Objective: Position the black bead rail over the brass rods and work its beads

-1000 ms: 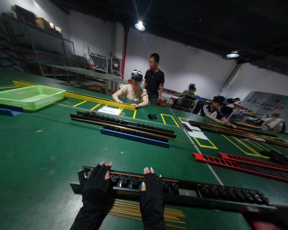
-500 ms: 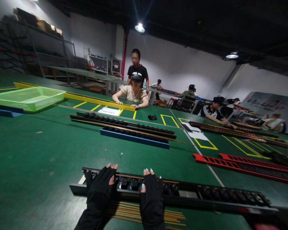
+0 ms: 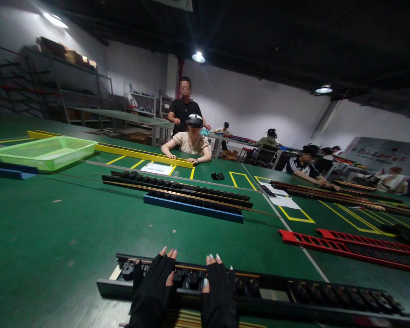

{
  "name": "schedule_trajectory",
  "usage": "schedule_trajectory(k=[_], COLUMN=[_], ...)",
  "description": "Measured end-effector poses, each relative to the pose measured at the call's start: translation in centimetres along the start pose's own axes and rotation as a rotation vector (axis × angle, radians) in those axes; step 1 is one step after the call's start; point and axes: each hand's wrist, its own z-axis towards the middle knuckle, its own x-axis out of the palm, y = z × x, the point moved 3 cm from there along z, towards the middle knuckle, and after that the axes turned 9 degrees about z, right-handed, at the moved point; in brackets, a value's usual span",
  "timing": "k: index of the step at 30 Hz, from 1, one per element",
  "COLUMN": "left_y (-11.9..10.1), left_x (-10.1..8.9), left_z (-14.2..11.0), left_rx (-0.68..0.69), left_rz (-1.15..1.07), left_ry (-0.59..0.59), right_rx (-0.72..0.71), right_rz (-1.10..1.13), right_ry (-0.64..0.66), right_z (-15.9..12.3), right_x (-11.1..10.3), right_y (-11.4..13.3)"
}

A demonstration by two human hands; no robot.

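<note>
Rail (image 3: 294, 296), a long black channel packed with small black clips, lies along the bench's (image 3: 54, 237) near edge; it looks stiff and fairly heavy, best gripped along its side walls. Both gloved hands, left (image 3: 153, 291) and right (image 3: 218, 296), rest flat on it, fingers extended, gripping nothing.

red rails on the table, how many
2: both lie side by side at the right of the table, front red rail and back red rail; their far ends run out of view.
</note>
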Motion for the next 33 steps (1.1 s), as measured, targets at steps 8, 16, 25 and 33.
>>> schedule_trajectory(k=[8, 16, 25, 33], left_y=[-1.6, -2.7, -3.8, -4.3], left_x=[0.3, 1.3, 2.2, 2.8], left_z=[0.5, 0.6, 0.9, 0.7], left_rx=[0.003, -0.011, 0.060, 0.014], left_rz=[0.066, 0.111, -0.032, -0.046], left_ry=[-0.006, -0.046, 0.009, 0.051], right_rx=[0.012, 0.009, 0.028, 0.048], right_rz=[0.011, 0.011, 0.003, -0.012], right_ry=[-0.017, -0.053, -0.075, -0.045], right_z=[0.9, 1.2, 0.9, 0.5], right_x=[-0.2, -0.2, 0.0, 0.2], right_y=[0.0, 0.4, 0.4, 0.2])
